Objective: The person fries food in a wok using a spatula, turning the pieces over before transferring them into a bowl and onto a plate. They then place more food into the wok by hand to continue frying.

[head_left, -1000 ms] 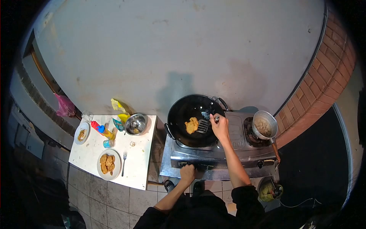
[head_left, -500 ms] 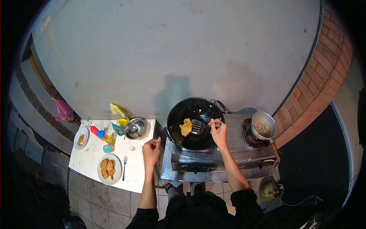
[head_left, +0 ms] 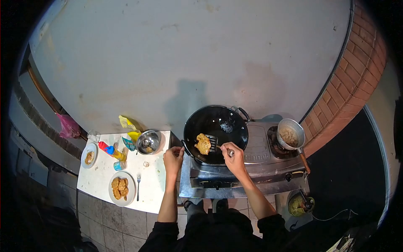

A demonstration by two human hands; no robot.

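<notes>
A black wok (head_left: 218, 112) sits on the steel gas stove (head_left: 256, 168). My right hand (head_left: 234, 161) is closed round the handle of a slotted spatula (head_left: 213, 143), whose blade reaches into the wok. Against the blade, at the left of the wok, is a golden-brown fried piece of food (head_left: 203, 144); whether it rests on the blade or beside it is hard to tell. My left hand (head_left: 173, 161) is closed, with its fingertips at the wok's left loop handle (head_left: 185, 148).
On the white table (head_left: 152, 185) at left are a plate of fried pieces (head_left: 120, 188), a fork (head_left: 138, 185), a steel bowl (head_left: 148, 142), sauce bottles (head_left: 113, 151) and a smaller plate (head_left: 89, 155). A wooden-handled saucepan (head_left: 290, 134) stands on the right burner.
My left hand has moved up and right to the wok's left handle. My right hand has come down and left, shifting the spatula and fried piece slightly lower in the wok.
</notes>
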